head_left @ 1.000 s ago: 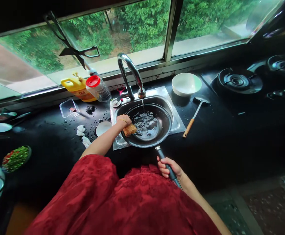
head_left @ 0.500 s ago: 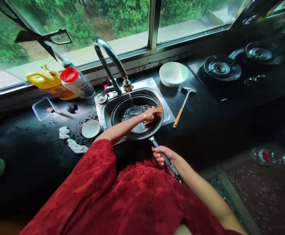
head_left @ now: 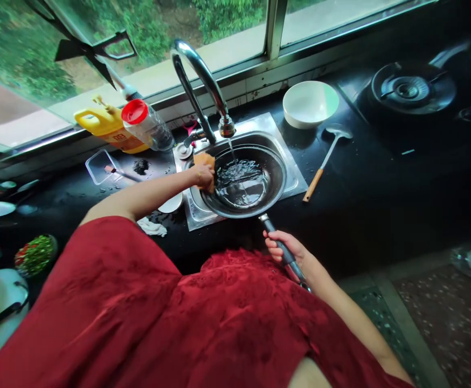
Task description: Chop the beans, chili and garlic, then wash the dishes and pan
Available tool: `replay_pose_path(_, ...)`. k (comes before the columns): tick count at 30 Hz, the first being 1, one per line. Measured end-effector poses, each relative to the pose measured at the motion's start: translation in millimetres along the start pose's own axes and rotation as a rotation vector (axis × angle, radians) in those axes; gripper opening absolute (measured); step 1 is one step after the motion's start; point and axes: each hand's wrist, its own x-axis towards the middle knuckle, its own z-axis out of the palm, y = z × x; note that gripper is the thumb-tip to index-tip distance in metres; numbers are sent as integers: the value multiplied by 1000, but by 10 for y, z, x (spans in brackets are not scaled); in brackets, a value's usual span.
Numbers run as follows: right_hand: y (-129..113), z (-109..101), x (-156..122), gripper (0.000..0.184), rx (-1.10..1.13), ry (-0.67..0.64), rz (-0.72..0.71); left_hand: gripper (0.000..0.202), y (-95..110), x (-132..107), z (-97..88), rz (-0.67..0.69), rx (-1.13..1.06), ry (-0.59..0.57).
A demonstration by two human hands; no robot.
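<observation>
A dark frying pan [head_left: 274, 200] rests over the steel sink [head_left: 298, 180], tilted a little, with water pooled inside. From the curved faucet [head_left: 226, 125] a thin stream runs into it. My left hand [head_left: 203, 174] is closed on an orange-brown cleaning cloth [head_left: 203, 160], pressed at the pan's left rim; some of its fingers are hidden behind the cloth. Below the pan, my right hand [head_left: 286, 247] wraps round its grey handle [head_left: 274, 231].
To the sink's right are a white bowl [head_left: 310, 105] and a spatula [head_left: 314, 183] with a wooden handle. A red-lidded jar [head_left: 149, 126], yellow jug [head_left: 108, 126] and plastic box [head_left: 98, 168] stand on the left. A gas burner [head_left: 411, 90] lies far right.
My left hand has carried the cloth from the pan's right inner side across to its left rim. My right hand keeps hold of the handle. The view has shifted.
</observation>
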Motion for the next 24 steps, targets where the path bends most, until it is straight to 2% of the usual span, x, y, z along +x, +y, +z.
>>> replay_pose_path(2,21,-29,-4,21,-16,-16,-1,15,112,220,-84,42,91,9)
replay_pose_path(4,50,-61,-15,23,-12,-49,-10,28,303,367,-57,80,171,42)
replay_pose_path(7,108,-96,-13,26,32,-129,-47,43,531,441,179,26,160,84)
replay_pose_path(10,145,-84,27,29,49,-178,-56,47,608,513,448,-90,103,108)
replay_pose_path(13,129,-21,72,30,26,-159,-35,51,738,759,556,-215,-64,183)
replay_pose_path(15,100,23,87,30,11,-127,-21,57,952,997,538,-333,-269,262)
replay_pose_path(17,75,45,91,30,1,-117,-10,62,1248,1215,489,-393,-495,316)
replay_pose_path(18,69,44,94,30,-1,-125,-6,65,1403,1290,466,-376,-593,321)
replay_pose_path(20,77,23,110,29,11,-163,-1,70,1673,1336,448,-237,-728,296)
replay_pose_path(22,109,-12,149,29,53,-210,-4,73,1830,1220,476,-19,-778,228)
replay_pose_path(24,149,-37,204,30,115,-240,-19,73,1824,962,543,224,-754,95)
